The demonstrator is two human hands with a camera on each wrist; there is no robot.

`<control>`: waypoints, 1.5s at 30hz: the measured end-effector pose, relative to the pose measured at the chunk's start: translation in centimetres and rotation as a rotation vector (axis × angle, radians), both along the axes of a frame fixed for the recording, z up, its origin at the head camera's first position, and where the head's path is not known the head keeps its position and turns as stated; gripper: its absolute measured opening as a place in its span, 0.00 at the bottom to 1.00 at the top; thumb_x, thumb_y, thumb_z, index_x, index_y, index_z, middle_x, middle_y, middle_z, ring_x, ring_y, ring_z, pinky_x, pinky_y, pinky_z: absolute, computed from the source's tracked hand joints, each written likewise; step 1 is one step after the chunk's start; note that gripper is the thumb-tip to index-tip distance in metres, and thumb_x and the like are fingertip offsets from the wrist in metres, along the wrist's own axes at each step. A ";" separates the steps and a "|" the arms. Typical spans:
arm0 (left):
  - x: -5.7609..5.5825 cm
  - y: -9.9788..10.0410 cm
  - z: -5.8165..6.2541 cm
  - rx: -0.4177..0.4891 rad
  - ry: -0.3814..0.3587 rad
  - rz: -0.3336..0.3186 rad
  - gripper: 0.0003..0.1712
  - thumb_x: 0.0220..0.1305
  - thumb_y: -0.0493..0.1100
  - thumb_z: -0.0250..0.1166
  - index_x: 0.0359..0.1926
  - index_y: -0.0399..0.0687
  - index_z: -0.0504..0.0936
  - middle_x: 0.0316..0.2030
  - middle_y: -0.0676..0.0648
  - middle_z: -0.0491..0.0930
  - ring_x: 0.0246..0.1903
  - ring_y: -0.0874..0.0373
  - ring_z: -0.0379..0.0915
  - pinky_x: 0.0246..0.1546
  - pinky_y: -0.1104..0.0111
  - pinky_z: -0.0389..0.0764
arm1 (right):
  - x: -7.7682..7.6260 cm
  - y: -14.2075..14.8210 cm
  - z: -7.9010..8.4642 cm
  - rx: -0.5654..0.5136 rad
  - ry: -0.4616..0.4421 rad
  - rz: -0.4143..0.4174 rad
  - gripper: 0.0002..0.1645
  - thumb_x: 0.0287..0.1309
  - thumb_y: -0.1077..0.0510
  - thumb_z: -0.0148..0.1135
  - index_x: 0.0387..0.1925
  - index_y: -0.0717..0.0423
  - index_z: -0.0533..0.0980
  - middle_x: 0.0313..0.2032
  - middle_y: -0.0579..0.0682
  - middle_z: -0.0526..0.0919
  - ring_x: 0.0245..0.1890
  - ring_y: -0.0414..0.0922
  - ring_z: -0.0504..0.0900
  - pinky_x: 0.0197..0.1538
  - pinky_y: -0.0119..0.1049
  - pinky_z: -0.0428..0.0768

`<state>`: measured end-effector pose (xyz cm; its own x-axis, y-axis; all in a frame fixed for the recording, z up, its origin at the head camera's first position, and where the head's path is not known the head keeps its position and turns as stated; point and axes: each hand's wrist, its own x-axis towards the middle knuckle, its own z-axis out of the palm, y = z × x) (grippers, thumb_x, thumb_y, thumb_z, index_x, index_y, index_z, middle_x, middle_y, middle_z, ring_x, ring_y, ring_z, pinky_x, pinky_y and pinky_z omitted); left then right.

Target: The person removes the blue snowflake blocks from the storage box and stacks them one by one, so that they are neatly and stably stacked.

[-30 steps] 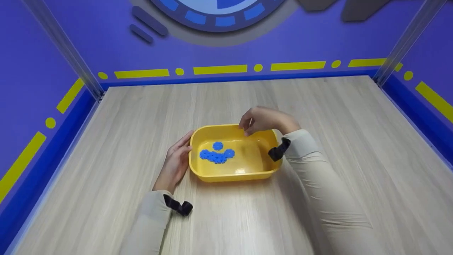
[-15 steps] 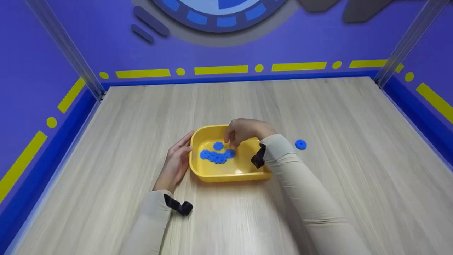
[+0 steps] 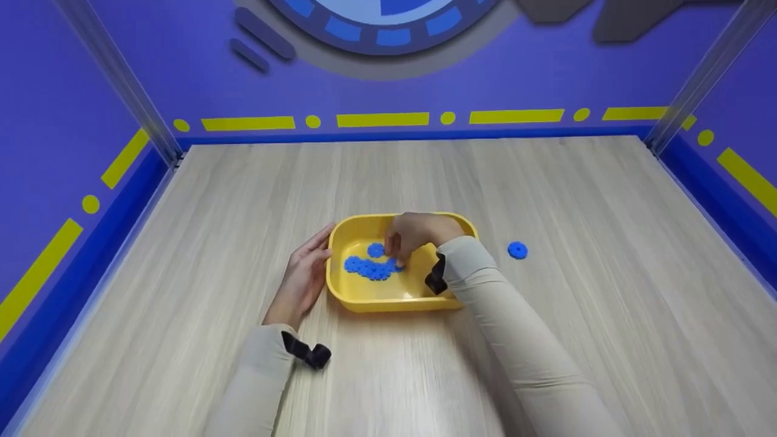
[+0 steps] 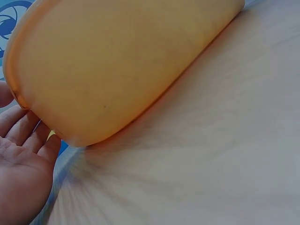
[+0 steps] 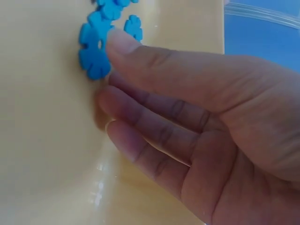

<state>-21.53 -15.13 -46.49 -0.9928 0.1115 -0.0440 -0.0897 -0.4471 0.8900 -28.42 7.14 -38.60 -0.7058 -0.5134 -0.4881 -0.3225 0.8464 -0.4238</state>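
In the head view a yellow plastic tub (image 3: 400,305) sits mid-table with several blue snowflake discs (image 3: 367,268) clustered on its floor. One more blue disc (image 3: 376,250) lies just behind the cluster. My left hand (image 3: 301,273) rests against the tub's left end, fingers nearly straight along the outer wall and thumb at the rim. Inside the tub, my right hand (image 3: 416,233) reaches down with bent fingers. The right wrist view shows its thumb over the edge of a blue snowflake disc (image 5: 96,47), which it pinches at the cluster's right end; the index finger is mostly hidden.
A loose blue disc (image 3: 517,250) lies on the wooden table (image 3: 570,200) right of the tub. Blue-purple panels (image 3: 388,97) with yellow dashes enclose the back and sides. My right sleeve (image 3: 516,328) crosses the tub's front right corner.
My right hand has moved left and down into the tub, to the cluster's right end. The loose disc on the table has come into sight from behind my arm. My left hand stays put.
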 end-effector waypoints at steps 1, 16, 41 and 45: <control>0.0 0.0 0.0 0.004 0.000 0.001 0.33 0.63 0.27 0.49 0.71 0.35 0.59 0.73 0.42 0.55 0.73 0.54 0.50 0.72 0.63 0.56 | 0.1 0.0 -0.1 -0.002 0.002 0.001 0.14 0.49 0.60 0.72 0.41 0.50 0.82 0.37 0.45 0.83 0.39 0.43 0.76 0.50 0.37 0.78; -0.1 0.0 -0.1 -0.011 -0.003 0.000 0.33 0.63 0.28 0.49 0.71 0.36 0.60 0.73 0.42 0.56 0.72 0.53 0.51 0.72 0.62 0.56 | 0.4 -0.7 -0.8 0.078 0.083 0.064 0.12 0.45 0.57 0.75 0.32 0.50 0.80 0.31 0.42 0.80 0.34 0.41 0.74 0.42 0.33 0.76; 0.0 -0.2 -0.1 0.022 -0.024 -0.015 0.33 0.64 0.28 0.48 0.71 0.38 0.59 0.73 0.45 0.55 0.72 0.56 0.52 0.70 0.66 0.59 | 0.6 1.0 0.8 0.000 0.095 0.100 0.08 0.50 0.66 0.69 0.33 0.52 0.82 0.34 0.48 0.83 0.31 0.41 0.74 0.35 0.30 0.75; 0.0 -0.1 0.0 0.026 0.000 -0.021 0.34 0.63 0.27 0.47 0.72 0.35 0.56 0.74 0.42 0.53 0.73 0.54 0.49 0.71 0.64 0.56 | 0.6 1.6 1.4 -0.033 0.122 0.136 0.06 0.51 0.66 0.68 0.32 0.54 0.82 0.30 0.48 0.83 0.28 0.41 0.74 0.32 0.29 0.74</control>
<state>-21.48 -15.24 -46.47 -0.9902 0.1338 -0.0408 -0.0995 -0.4682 0.8780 -27.81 8.71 -37.19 -0.6818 -0.6225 -0.3842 -0.4841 0.7777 -0.4011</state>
